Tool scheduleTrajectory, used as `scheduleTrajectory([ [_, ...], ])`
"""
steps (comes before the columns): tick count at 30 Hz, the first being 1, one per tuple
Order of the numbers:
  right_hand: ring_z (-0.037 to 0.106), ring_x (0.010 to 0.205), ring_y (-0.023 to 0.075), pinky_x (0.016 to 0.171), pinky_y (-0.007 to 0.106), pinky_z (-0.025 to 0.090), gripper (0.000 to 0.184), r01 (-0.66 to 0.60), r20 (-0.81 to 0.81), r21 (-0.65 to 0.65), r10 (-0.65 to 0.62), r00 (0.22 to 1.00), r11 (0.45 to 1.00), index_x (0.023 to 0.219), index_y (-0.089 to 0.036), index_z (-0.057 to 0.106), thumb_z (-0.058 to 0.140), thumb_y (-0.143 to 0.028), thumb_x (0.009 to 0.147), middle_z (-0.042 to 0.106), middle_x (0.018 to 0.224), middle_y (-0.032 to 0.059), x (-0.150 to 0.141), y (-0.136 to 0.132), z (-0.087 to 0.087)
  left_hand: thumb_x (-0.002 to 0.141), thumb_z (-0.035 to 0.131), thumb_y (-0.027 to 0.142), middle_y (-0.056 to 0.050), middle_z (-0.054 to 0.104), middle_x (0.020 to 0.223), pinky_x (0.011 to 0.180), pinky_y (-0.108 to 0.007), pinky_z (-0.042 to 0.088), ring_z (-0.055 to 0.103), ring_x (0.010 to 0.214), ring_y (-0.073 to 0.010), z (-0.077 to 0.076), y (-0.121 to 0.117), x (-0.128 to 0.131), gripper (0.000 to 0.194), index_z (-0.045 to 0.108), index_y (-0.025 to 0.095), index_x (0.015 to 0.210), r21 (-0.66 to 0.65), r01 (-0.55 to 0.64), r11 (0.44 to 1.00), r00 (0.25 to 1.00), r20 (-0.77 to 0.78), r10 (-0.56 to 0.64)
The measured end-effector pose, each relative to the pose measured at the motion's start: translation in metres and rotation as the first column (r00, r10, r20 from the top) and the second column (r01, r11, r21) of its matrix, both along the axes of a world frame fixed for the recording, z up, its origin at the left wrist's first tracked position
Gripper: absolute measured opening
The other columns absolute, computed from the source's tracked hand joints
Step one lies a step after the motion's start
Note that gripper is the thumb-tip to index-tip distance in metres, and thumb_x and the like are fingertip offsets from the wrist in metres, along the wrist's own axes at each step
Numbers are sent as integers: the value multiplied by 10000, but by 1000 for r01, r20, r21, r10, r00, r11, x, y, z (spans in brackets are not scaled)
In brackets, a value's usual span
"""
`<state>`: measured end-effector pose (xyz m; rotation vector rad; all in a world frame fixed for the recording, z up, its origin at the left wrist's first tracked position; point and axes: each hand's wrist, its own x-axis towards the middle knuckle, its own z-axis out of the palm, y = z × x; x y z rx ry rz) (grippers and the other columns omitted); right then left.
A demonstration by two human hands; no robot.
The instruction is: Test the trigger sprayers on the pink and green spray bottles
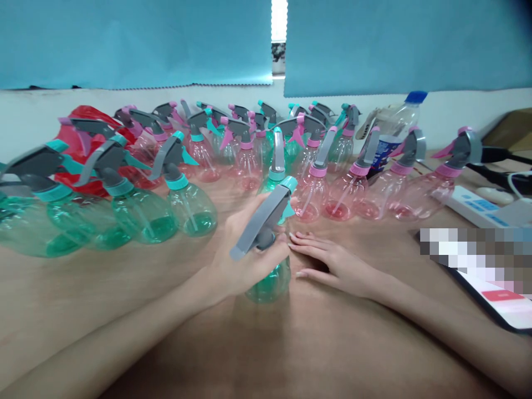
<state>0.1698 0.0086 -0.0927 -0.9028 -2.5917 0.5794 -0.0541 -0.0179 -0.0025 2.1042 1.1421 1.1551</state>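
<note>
Because the left hand [243,272] is wrapped round the neck of a green spray bottle [268,285], just below its grey sprayer head [266,216], I judge the step in hand to be handling that single bottle, either steadying or shifting it. It is at the middle of the table [257,354], on the near side of the others; its base looks to be on the wood, though I cannot tell whether the table carries its weight. The nozzle faces far and right, while the back of the head slopes near and left. My right hand [347,266] is empty, palm low, fingers loosely stretched toward the bottle and thumb apart; I cannot tell whether its fingertips touch the left hand or stop just short. On the left I see other green spray bottles [191,208], on the right a row of pink spray bottles [384,194], with a phone [499,310] nearer on that side. To my mind, the next move calls for a firm hold on the neck, clear of the trigger, a level base, and the right hand ready to brace the round body without knocking the neighbours.
</note>
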Motion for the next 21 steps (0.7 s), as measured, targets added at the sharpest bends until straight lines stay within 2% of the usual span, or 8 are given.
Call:
scheduleTrajectory([
  [9,395,1386,264,1145,492,342,614,0,-7,5,0,1000,1000,1450,-194,420,513,-507,930,459,1475,102,0,0,-1,790,525,152,29,584,812,517,-235,422,537,583,-114,-1,1,1,305,519,241,1081,-2,11,1000,1000,14,-11],
  [15,391,1389,257,1147,484,341,611,-4,1,5,4,1000,1000,1450,-196,417,501,-512,934,451,1481,97,0,0,-1,767,524,121,51,479,755,522,-239,378,434,555,-103,3,1,2,260,504,231,1002,-18,14,1000,1000,26,-14],
  [21,381,1395,256,1153,479,332,623,1,15,1,-1,1000,1000,1451,-185,415,492,-524,934,441,1489,97,0,0,-1,737,505,76,59,398,737,523,-235,357,407,566,-100,6,0,3,317,484,228,1014,-57,58,997,996,76,-53],
])
